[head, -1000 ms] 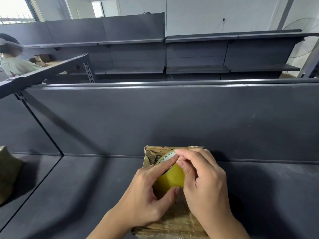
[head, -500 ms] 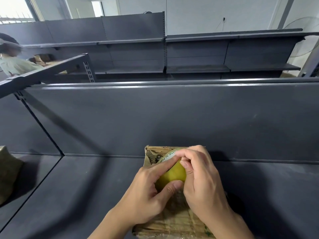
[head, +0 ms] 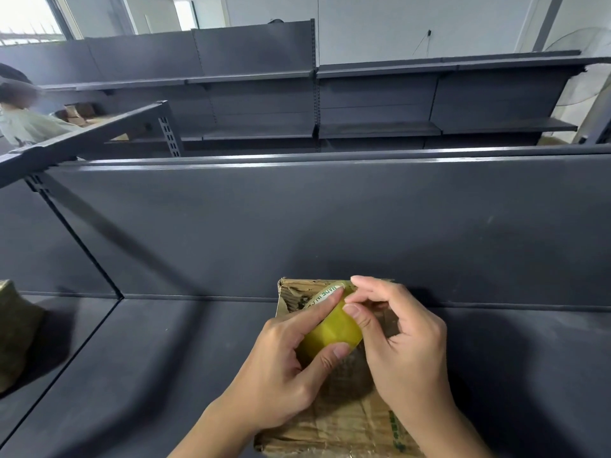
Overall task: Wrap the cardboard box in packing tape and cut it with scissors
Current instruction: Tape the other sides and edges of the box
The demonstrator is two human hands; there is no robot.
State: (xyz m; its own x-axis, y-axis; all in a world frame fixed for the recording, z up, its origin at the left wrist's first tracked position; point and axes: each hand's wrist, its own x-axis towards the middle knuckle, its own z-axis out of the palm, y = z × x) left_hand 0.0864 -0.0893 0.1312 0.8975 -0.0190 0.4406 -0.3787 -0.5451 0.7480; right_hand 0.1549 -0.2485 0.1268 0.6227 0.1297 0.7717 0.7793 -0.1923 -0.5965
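**Low at the near edge, a hunt for the loose end**

Low on the dark grey metal shelf (head: 148, 375), a worn brown cardboard box (head: 347, 424) lies flat, its far end close to the upright back panel (head: 297, 226). Its top looks glossy, as if some tape already covers it. Placed there, the box sits right under both hands, and the panel would likely stop it sliding away.

Above the box, the left grip (head: 281, 368) clasps a yellowish translucent tape roll (head: 334, 332) with a printed paper core. The forefinger lies along the rim and the thumb presses the near side, which steadies the roll and turns its face toward the other hand.

The right grip (head: 406, 352) pinches at the upper face of the tape roll with thumb and forefinger, the other fingers curled clear. I judge it is picking for the free end, though whether any tape has lifted is too small to tell.

Pulling a strip comes next, and the cut after that. No scissors show. A crumpled brownish lump (head: 13, 332) sits well apart at the shelf's far left.
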